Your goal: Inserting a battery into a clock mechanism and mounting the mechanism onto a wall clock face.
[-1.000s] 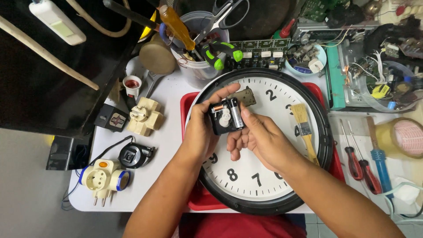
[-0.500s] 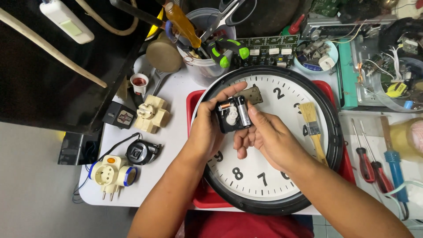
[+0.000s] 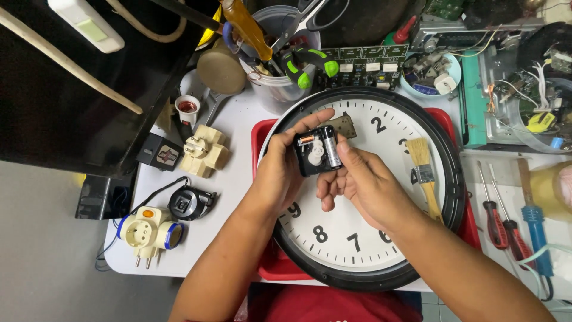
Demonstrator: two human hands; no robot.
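Pinching a small black clock movement point(image 3: 317, 150) between them, the left hand point(image 3: 280, 173) wraps its outer edge with thumb on top while the right hand point(image 3: 357, 179) closes on the opposite side, both fingers curled tight on the case above the white face of the wall clock point(image 3: 357, 238). It looks light, rigid and rather delicate, its white gears and battery exposed between the two grips, so the plain plastic edges seem the safest hold. A paintbrush point(image 3: 426, 179) lies beyond the right hand.
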